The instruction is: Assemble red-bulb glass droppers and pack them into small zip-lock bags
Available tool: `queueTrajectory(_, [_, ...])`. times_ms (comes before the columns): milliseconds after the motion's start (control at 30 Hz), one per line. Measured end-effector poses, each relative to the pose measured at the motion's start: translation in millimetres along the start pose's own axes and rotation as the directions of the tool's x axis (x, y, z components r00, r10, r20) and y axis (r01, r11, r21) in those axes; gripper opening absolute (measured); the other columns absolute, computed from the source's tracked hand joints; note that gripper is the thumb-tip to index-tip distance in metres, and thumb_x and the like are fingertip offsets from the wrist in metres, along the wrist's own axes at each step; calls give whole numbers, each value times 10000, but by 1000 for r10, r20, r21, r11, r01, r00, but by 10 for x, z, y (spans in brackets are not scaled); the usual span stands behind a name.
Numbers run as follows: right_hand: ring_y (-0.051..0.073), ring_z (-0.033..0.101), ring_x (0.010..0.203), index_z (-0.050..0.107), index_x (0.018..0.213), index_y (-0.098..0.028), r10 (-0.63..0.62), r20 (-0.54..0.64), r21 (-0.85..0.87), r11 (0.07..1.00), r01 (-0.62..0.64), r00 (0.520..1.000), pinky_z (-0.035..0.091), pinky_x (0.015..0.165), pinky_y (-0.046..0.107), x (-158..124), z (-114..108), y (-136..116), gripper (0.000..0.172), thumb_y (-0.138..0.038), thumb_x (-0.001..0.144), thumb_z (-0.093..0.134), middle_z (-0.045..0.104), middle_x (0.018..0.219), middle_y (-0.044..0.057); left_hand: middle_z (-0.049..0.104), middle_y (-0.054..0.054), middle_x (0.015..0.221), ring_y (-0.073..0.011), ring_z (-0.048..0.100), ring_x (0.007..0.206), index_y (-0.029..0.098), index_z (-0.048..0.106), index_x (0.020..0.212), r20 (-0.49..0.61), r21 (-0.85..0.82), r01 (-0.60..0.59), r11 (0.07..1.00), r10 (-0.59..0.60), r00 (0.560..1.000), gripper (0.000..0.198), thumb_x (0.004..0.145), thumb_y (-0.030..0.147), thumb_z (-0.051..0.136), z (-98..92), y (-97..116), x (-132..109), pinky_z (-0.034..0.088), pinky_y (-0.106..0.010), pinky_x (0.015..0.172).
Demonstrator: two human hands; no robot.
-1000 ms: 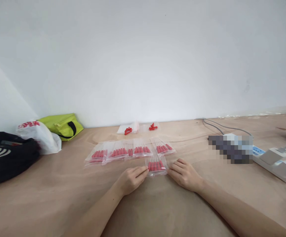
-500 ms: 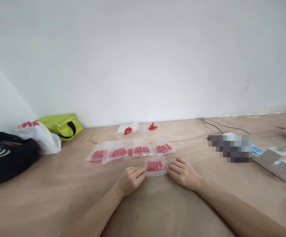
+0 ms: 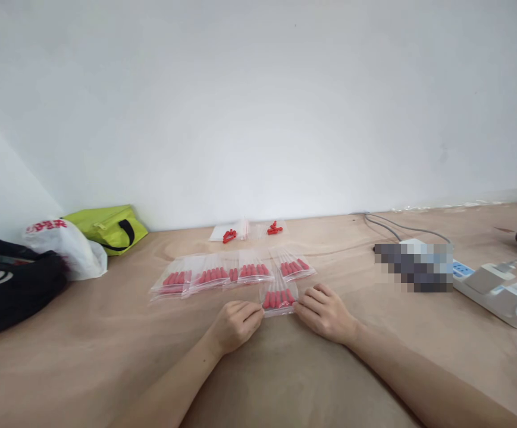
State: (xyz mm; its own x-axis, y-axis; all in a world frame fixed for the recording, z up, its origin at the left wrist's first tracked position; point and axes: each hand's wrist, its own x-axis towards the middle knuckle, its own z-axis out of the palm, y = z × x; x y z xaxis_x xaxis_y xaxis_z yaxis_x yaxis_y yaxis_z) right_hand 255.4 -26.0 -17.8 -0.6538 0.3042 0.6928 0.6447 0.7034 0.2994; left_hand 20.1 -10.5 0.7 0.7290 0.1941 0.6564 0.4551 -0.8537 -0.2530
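Note:
A clear zip bag (image 3: 278, 297) with several red-handled pieces lies flat on the wooden table in front of me. My left hand (image 3: 238, 324) pinches its lower left corner, fingers curled. At the lower right corner my right hand (image 3: 325, 311) is closed on the bag's edge, the fingertips close to the red handles. Just behind, a row of similar filled bags (image 3: 213, 274) overlaps from left to centre. One more filled bag (image 3: 293, 265) lies at the row's right end, its lower edge behind the bag in my hands.
Loose red pieces (image 3: 275, 228) and a stack of bags (image 3: 243, 229) lie near the wall. Black (image 3: 17, 291), white (image 3: 68, 249) and lime-green bags (image 3: 106, 226) stand left. A power strip (image 3: 485, 297) with cables and a blurred-out object (image 3: 419, 267) are on the right.
My right hand has moved slightly left along the bag's lower edge, closer to my left hand. The whole view has shifted a little; the other bags stay in place.

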Motion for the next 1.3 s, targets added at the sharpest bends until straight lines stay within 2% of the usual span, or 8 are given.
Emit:
queueTrajectory(167, [132, 448, 653, 599, 780, -157, -66, -66, 49, 996, 69, 996, 285, 587, 297, 212, 130, -146, 207, -123, 862, 413, 566, 658, 26, 637, -7, 641, -103, 597, 557, 176, 599, 728, 23, 8, 7, 1000, -7, 1000, 241, 844, 107, 400, 11, 4, -6, 479, -205, 536])
queueTrajectory(367, [127, 413, 626, 549, 606, -162, -103, -77, 79, 991, 109, 992, 249, 566, 297, 365, 225, -202, 283, -119, 855, 421, 522, 601, 13, 645, -15, 655, -110, 599, 552, 172, 599, 713, 29, 10, 11, 1000, -12, 1000, 257, 841, 106, 386, 5, -2, -11, 468, -211, 510])
queueTrajectory(567, [121, 394, 612, 525, 564, -156, -116, -85, 74, 990, 122, 990, 236, 556, 292, 361, 240, -201, 344, -95, 866, 373, 490, 575, 8, 664, -22, 695, -124, 623, 615, 157, 609, 763, 6, -8, -21, 1000, 21, 1000, 231, 850, 100, 402, 2, 11, 50, 488, -220, 545])
queueTrajectory(900, [125, 390, 601, 516, 557, -155, -171, -51, 32, 984, 173, 984, 221, 557, 302, 371, 190, -205, 349, -72, 854, 353, 488, 584, 13, 659, -8, 666, -109, 610, 573, 155, 596, 722, -23, -6, -40, 999, 40, 999, 265, 869, 89, 385, -45, 42, 97, 465, -216, 534])
queueTrajectory(1300, [141, 414, 620, 585, 655, -126, -120, -22, -21, 993, 119, 993, 247, 580, 307, 122, -13, -36, 324, -67, 859, 341, 529, 617, 35, 656, -7, 678, -116, 611, 594, 155, 580, 767, -32, -68, -6, 998, 3, 999, 188, 851, 102, 421, -25, 22, 12, 450, -223, 527])
